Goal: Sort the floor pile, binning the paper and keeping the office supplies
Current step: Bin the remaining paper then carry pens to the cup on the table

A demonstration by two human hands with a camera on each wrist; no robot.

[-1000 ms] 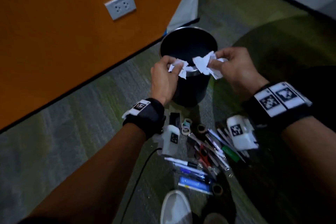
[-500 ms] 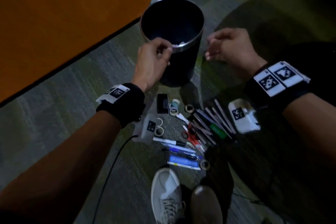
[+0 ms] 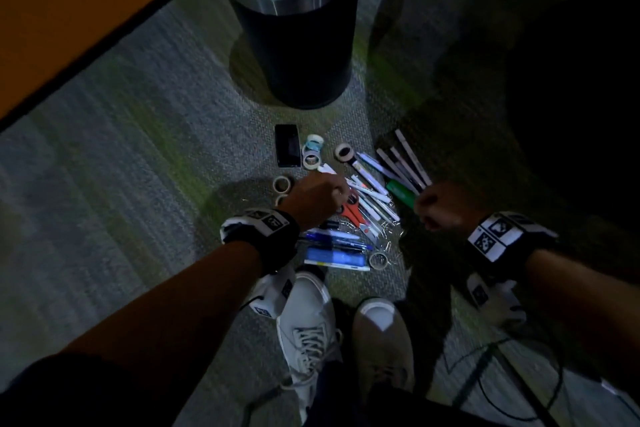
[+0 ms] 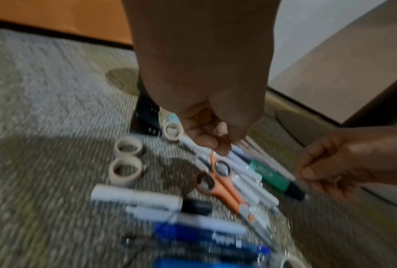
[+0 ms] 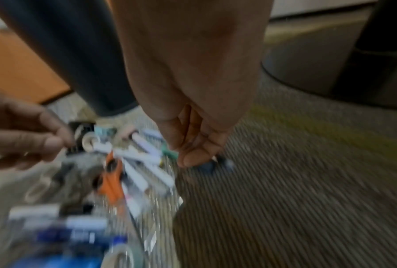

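The dark bin [image 3: 294,5] with a steel rim stands on the carpet at the top of the head view. In front of it lies the pile: orange scissors [image 3: 353,215] [image 4: 218,181], a green marker [image 3: 400,192] [image 4: 273,176], white pens [image 3: 372,199], blue pens [image 3: 336,241], tape rolls [image 3: 282,184] [image 4: 127,146] and a black phone [image 3: 287,146]. My left hand [image 3: 341,192] [image 4: 213,137] hovers just above the scissors' handles, fingers loosely curled, holding nothing. My right hand [image 3: 429,208] [image 5: 190,150] hangs beside the green marker's tip, fingers loosely curled and empty. Both wrist views are blurred.
My two shoes [image 3: 308,305] [image 3: 379,322] stand right behind the pile. An orange wall [image 3: 69,10] with a black skirting runs along the left. A large dark shape [image 3: 571,97] fills the right. Cables [image 3: 485,357] lie at the lower right.
Both hands held torn white paper over the bin, let it go, then dropped down to the pile. The head view tilted down towards the floor.
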